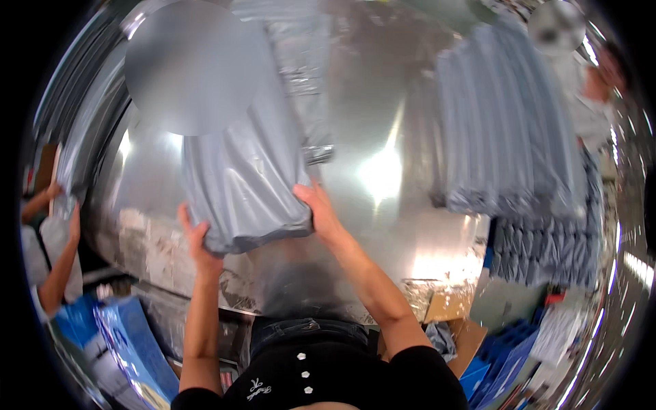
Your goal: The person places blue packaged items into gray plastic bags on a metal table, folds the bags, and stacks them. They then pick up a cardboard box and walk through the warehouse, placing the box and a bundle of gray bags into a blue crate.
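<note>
A long grey package point(246, 184) in glossy, wrinkled plastic wrapping lies over the metal table in front of me, its near end toward my body. My left hand point(202, 242) grips the near left corner, thumb and fingers at the edge. On the near right side, my right hand point(322, 210) is closed on the edge with its thumb over the top. A round blur hides much of the package's far part. Just to its right, a flat grey plastic strip or bag point(301, 75) runs away from me along the tabletop.
A pile of similar grey packages point(509, 130) stands at the right, with more grey bundles point(547, 249) below it. The shiny metal table point(383, 225) has a worn near edge. Blue crates point(506, 355) and cardboard point(465, 342) sit lower right. Another person's hands point(61, 212) show at far left.
</note>
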Demonstrator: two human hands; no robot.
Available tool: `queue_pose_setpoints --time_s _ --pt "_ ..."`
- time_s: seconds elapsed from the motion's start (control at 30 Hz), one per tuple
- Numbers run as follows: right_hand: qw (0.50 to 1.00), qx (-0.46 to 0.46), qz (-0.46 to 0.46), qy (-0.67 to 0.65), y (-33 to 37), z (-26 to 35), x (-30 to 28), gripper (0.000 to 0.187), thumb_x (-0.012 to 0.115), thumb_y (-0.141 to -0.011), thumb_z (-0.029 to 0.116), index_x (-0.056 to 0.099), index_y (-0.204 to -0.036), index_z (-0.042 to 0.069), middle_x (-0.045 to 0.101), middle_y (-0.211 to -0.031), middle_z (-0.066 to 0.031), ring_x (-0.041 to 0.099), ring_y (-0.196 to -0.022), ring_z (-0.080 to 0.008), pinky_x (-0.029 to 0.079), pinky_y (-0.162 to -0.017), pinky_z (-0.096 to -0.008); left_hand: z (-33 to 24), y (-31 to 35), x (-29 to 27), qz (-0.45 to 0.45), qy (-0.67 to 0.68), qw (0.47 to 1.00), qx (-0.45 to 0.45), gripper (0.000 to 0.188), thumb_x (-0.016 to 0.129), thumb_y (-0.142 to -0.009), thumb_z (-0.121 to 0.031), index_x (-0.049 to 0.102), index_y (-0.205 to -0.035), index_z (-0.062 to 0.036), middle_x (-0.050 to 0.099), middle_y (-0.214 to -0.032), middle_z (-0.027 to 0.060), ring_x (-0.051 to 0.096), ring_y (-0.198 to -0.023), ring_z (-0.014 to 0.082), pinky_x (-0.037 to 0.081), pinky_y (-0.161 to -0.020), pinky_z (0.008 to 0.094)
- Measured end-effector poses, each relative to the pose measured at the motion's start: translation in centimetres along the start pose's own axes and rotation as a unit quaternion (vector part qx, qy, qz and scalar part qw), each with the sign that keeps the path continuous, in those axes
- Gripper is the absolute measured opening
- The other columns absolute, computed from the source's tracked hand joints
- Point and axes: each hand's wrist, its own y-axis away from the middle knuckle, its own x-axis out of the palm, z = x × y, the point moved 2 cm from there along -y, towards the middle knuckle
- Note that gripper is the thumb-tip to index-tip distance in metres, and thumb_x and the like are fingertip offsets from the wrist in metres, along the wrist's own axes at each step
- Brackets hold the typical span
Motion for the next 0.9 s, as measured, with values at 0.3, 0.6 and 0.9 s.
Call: queue_pose_setpoints --time_s 0.3,0.6,0.9 --pt "0.881 -0.282 -0.356 -0.131 16.3 16.4 -8.7 0.034 0.055 -0.087 0.040 0.057 -0.094 0.007 0.057 -0.091 -0.0049 0.055 -0.087 -0.0183 0.046 -0.079 -0.0348 -7.1 10.4 18.2 0.164 -0.085 0.962 0.201 0.073 0.058 -0.075 -0.045 0.036 -0.130 -0.0016 0.040 -0.124 0.0130 0.043 -0.115 0.0239 0.037 -0.097 0.0414" --pt "0.872 -0.379 -0.310 -0.022 34.7 41.7 -26.5 0.048 0.055 -0.087 0.048 0.054 -0.116 0.010 0.055 -0.112 -0.0075 0.054 -0.104 -0.0237 0.049 -0.082 -0.0400 -9.3 16.8 38.3 0.550 -0.046 0.750 0.365 0.071 0.067 -0.081 -0.038 0.039 -0.133 0.0010 0.041 -0.126 0.0247 0.042 -0.116 0.0398 0.037 -0.098 0.0436" --pt "0.671 -0.189 -0.547 0.463 35.2 50.8 -39.3 0.053 0.052 -0.091 0.038 0.049 -0.134 0.007 0.054 -0.129 -0.0106 0.053 -0.116 -0.0257 0.047 -0.091 -0.0390 10.1 -5.9 16.1 0.277 -0.645 0.662 0.262 0.050 0.054 -0.077 0.001 0.049 -0.126 -0.0039 0.045 -0.135 0.0152 0.040 -0.128 0.0345 0.037 -0.104 0.0429"
